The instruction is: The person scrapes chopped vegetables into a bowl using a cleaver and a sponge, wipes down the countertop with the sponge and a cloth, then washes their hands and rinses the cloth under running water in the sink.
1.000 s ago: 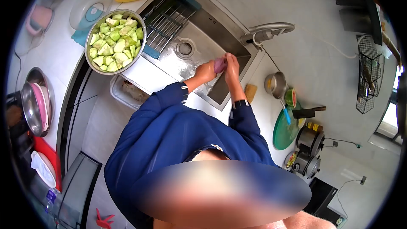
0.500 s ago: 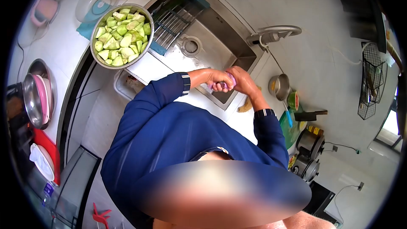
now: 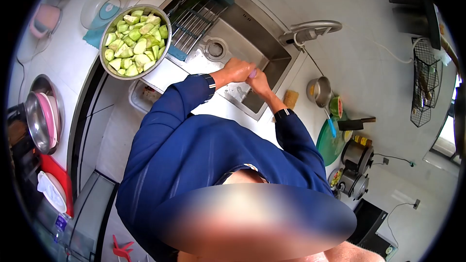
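Observation:
Over the near edge of the stainless steel sink, my left hand and my right hand are closed around a bunched purple cloth. Only a small bit of the cloth shows between the two fists; the rest is hidden by my fingers. The hands are close together, with wet skin. Beneath them lie the sink's basin and its wet near rim. The drain is just beyond my left hand.
A metal bowl of cut green vegetable pieces stands left of the sink, near a drying rack. The faucet arches at the right. A sponge, a small pot and a cleaver lie further right.
Both hands have shifted slightly left and up, further over the sink. Their grip on the cloth has turned, and less of it shows now. The sponge is more exposed.

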